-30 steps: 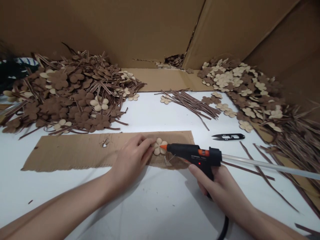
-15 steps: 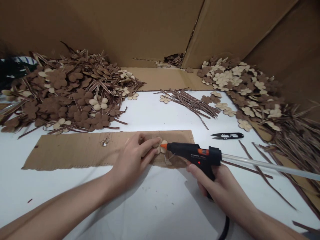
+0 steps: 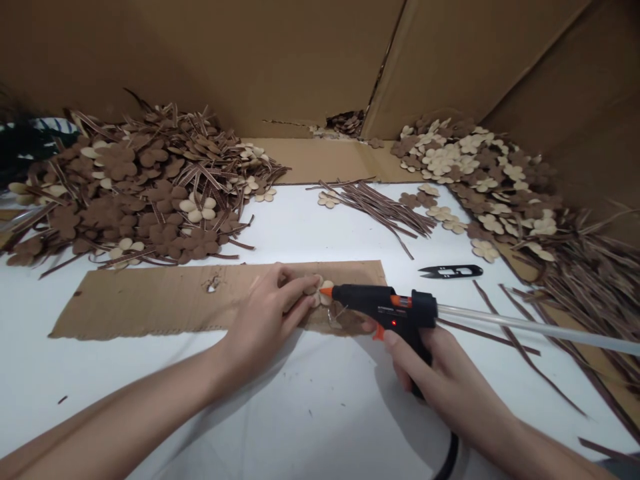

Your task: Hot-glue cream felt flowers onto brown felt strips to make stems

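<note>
My left hand (image 3: 270, 303) pinches the edge of a cream felt flower (image 3: 326, 297) between thumb and fingers, on a flat cardboard strip (image 3: 150, 300). My right hand (image 3: 445, 373) is wrapped round a black glue gun (image 3: 400, 310) with a lit red light. Its orange tip is at the middle of the flower, and I cannot tell whether it touches. The orange trigger shows in front of the grip. A clear glue stick (image 3: 500, 321) sticks out of the gun's rear. Some stringy glue lies on the cardboard under the nozzle.
At left lies a big heap of brown and cream flowers with ribbons (image 3: 150, 180). Loose ribbon strips (image 3: 380, 207) lie at the back centre. Another flower pile (image 3: 465, 160) stands at right, with more strips (image 3: 595, 267) beside it. Black thread snips (image 3: 451, 271) lie right of the cardboard.
The orange trigger now shows, and the index finger is farther forward. The glue gun has shifted very slightly left; its tip stays at the flower. My left hand has held still.
</note>
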A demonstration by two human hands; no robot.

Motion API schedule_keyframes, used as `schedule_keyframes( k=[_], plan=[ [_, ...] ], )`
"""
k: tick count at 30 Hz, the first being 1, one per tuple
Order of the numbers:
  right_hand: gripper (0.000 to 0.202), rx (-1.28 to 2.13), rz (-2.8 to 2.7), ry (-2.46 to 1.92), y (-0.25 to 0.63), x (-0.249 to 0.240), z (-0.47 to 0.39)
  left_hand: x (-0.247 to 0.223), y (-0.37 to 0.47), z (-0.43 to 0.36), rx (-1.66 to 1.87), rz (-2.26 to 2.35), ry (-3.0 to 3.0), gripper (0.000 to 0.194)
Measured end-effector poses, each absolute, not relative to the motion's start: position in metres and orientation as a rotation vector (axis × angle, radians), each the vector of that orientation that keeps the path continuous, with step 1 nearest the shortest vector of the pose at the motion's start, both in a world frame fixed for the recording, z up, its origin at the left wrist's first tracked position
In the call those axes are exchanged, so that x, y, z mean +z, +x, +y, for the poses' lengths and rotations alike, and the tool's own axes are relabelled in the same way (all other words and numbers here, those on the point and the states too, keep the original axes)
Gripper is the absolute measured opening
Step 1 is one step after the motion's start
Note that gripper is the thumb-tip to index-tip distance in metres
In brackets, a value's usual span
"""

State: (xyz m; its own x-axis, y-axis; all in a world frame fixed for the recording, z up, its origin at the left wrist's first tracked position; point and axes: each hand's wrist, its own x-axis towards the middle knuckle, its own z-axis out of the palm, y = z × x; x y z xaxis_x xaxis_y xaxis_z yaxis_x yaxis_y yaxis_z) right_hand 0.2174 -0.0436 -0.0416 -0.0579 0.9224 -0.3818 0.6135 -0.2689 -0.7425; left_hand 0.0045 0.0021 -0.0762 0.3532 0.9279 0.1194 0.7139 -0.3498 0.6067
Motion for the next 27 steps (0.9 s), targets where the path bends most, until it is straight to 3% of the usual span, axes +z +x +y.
schedule_keyframes(
  k=[27],
  plan=[
    [0.029, 1.146, -2.025, -1.89, 0.215, -0.014, -0.018, -0.078, 0.004, 0.005, 0.628, 1.393, 2.154, 0.024]
  ],
)
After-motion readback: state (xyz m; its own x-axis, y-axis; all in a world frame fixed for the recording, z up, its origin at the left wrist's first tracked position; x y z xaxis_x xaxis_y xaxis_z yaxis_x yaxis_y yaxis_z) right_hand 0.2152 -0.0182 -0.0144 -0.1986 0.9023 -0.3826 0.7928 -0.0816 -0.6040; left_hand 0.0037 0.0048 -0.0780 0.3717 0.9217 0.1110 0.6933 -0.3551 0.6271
